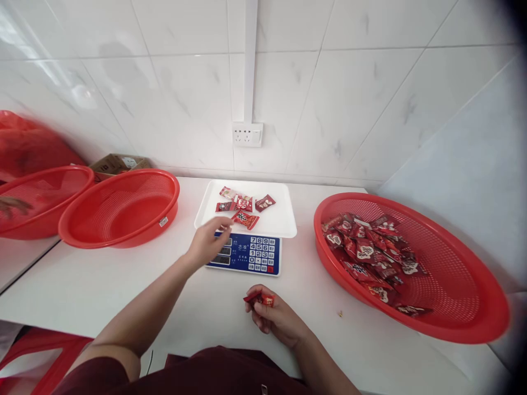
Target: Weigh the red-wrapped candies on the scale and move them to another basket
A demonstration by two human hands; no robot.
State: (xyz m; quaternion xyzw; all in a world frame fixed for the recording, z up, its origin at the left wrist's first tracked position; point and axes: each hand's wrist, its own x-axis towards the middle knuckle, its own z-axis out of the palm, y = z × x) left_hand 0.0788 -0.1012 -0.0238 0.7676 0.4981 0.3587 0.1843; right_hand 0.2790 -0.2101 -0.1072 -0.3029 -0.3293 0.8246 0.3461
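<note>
My left hand point(209, 240) reaches over the front left of a digital scale point(247, 253), its fingers stretched toward the white tray point(284, 219) on top, with nothing visible in them. Several small snack packets lie on that tray; one red packet point(246, 219) is just beyond my fingertips. In front of the scale, my right hand point(274, 315) is closed around a small red snack packet point(267, 300), possibly more than one. To the right, a red plastic basket point(453, 280) holds a heap of red and dark red packets point(370, 252).
On the left stands a red basket point(119, 214) with nothing visible inside. Farther left, another person's hand point(14, 207) shows at a second red basket point(53, 219). A cardboard box point(119, 164) sits behind them. The tiled wall has a socket point(247, 134).
</note>
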